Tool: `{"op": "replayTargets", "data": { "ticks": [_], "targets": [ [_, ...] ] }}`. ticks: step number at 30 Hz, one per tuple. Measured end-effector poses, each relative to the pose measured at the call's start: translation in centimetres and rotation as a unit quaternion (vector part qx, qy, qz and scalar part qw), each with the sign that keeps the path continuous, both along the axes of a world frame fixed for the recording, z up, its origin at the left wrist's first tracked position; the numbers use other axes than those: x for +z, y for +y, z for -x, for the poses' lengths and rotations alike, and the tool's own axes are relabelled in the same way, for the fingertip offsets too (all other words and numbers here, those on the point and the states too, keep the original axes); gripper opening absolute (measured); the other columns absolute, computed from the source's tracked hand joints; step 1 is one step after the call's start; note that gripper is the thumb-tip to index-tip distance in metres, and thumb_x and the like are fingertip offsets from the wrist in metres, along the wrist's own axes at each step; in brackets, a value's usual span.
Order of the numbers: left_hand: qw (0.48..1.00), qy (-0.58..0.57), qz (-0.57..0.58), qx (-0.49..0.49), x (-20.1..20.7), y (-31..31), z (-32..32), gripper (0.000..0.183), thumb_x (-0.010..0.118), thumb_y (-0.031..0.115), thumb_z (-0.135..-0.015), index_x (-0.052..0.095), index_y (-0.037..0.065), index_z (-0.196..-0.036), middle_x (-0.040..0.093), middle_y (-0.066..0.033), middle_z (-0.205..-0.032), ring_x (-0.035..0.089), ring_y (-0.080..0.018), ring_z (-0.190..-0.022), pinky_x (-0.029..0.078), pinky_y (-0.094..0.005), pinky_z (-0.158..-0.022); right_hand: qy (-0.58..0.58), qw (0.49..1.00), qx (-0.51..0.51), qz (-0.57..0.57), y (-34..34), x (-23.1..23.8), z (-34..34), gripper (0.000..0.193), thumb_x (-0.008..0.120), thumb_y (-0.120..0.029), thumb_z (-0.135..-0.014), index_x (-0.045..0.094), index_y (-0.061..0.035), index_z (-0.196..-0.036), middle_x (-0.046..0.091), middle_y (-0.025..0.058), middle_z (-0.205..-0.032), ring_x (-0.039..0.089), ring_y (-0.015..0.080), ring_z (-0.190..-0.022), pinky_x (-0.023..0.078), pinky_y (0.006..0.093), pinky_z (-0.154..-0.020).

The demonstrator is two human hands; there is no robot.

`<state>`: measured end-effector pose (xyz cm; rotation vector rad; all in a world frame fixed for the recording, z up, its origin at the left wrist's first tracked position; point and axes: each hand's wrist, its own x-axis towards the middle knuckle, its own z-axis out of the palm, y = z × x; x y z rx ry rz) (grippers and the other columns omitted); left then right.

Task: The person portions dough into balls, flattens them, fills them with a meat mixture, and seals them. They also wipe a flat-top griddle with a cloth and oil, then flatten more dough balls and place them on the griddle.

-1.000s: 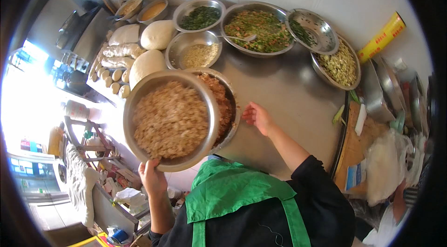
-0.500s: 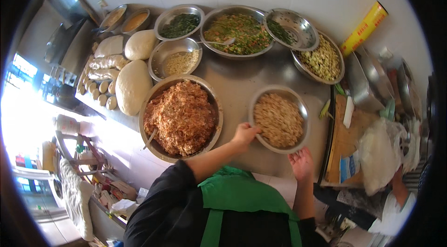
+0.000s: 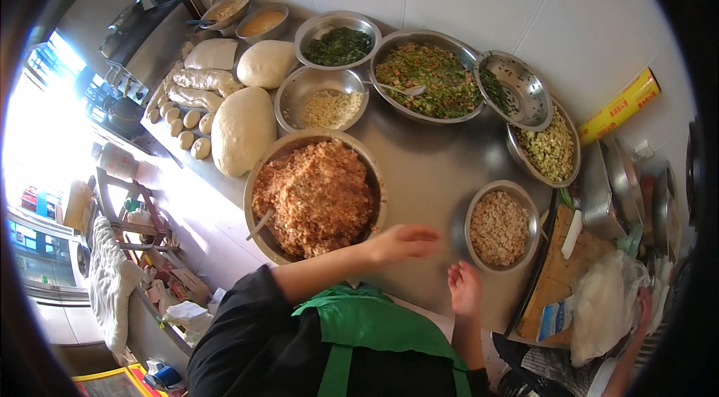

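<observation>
My left hand [image 3: 408, 243] hovers over the steel table with its fingers stretched out, holding nothing. Lower and to its right is my right hand [image 3: 465, 287], palm turned up, fingers loosely bent and apart, also empty. It is nearest to a steel bowl [image 3: 500, 226] of pale brown minced filling, but a gap separates them. Left of my left hand stands a large steel basin [image 3: 380, 180] heaped with reddish minced meat [image 3: 314, 198]. A utensil handle [image 3: 260, 224] sticks out of the meat at its near left side.
Behind stand bowls of dark chopped greens [image 3: 339, 46], mixed chopped vegetables [image 3: 428, 79] with a spoon, pale chopped bits [image 3: 329, 108] and diced green vegetable [image 3: 547, 150]. Dough lumps [image 3: 243, 131] lie left. A wooden board [image 3: 558, 285] with plastic bags is at right, near another person's arm [image 3: 633, 344].
Both hands have let go of the bowl of pale brown filling and drawn back to the left. The bowl now sits closer to the table's right edge. The view has turned somewhat.
</observation>
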<state>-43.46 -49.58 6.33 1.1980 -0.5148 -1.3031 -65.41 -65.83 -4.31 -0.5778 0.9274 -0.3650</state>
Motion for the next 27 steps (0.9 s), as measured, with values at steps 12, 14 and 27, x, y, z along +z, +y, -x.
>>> {"op": "replayTargets", "data": {
  "ticks": [12, 14, 27],
  "targets": [
    [0.801, -0.303, -0.216, 0.469, 0.4, 28.6, -14.2, 0.033, 0.056, 0.018, -0.099, 0.055, -0.002, -0.126, 0.062, -0.0123, -0.118, 0.058, -0.0193, -0.11, 0.047, -0.0317, -0.095, -0.124, 0.956, 0.253, 0.079, 6.8, 9.1, -50.8, 0.025, 0.059, -0.022, -0.098, 0.053, -0.004, -0.114, 0.065, 0.0123, -0.102, 0.066, 0.0226, -0.096, 0.057, 0.0374, -0.081],
    [0.808, -0.253, -0.243, 0.472, -1.9, 29.9, -14.9, 0.038, 0.053, 0.022, -0.101, 0.051, -0.002, -0.13, 0.058, -0.0129, -0.125, 0.052, -0.0189, -0.116, 0.041, -0.0327, -0.101, -0.113, 0.979, 0.153, 0.068, 7.7, 7.4, -56.8, 0.021, 0.062, -0.022, -0.097, 0.052, -0.005, -0.105, 0.061, 0.0099, -0.094, 0.064, 0.0232, -0.087, 0.058, 0.0384, -0.079],
    [0.895, -0.06, -0.092, 0.432, -9.3, 28.4, -19.6, 0.045, 0.05, 0.033, -0.101, 0.051, -0.002, -0.129, 0.058, -0.0067, -0.114, 0.051, -0.0161, -0.106, 0.04, -0.0293, -0.095, -0.1, 0.995, 0.01, 0.023, 7.0, 10.8, -61.1, 0.009, 0.059, 0.002, -0.08, 0.05, 0.0003, -0.079, 0.049, 0.0105, -0.077, 0.061, 0.0273, -0.075, 0.059, 0.0538, -0.086]
  ]
}}
